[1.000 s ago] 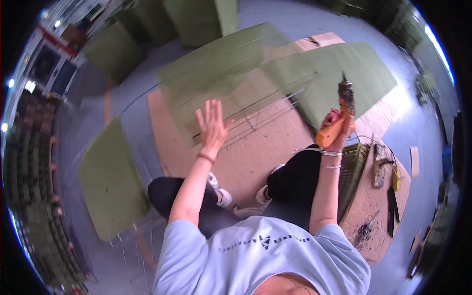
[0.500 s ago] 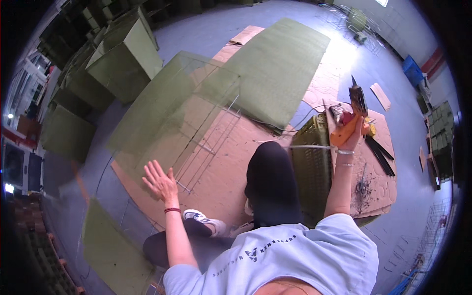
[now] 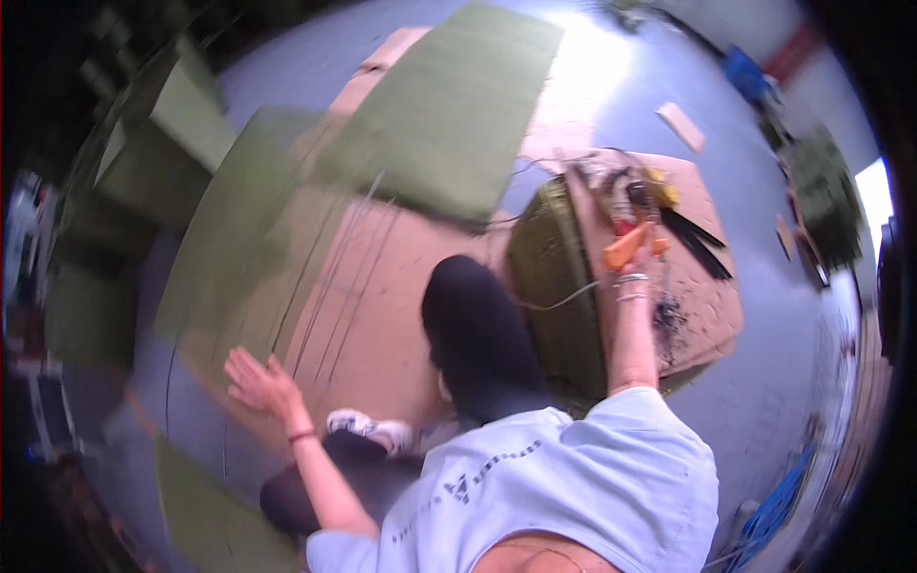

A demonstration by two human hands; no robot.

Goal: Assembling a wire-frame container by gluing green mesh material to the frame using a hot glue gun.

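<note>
My right hand is grasping the orange-handled tool, which is sitting over the cardboard pad at my right side. My fingers are wrapping the grip, presumably because a tool with a pointed, dark front is best steered from behind. Blur is hiding its tip, so I cannot tell whether it is touching the pad.

Close around it, a yellow object and some black strips are lying within easy reach, and dark crumbs are gathering nearer me; the pad is probably shielding what is underneath. That pad is resting on a green woven block, apparently serving as a low bench beside my knee. A pale cord is curving across the block's side.

My left hand is holding nothing; its fingers are spreading near the lower edge of a thin green sheet, and I cannot tell whether they are touching it. The sheet is overlapping a wire frame, with floor cardboard lying below, likely keeping both off the concrete. Beyond, a larger green panel is lying flat.
</note>
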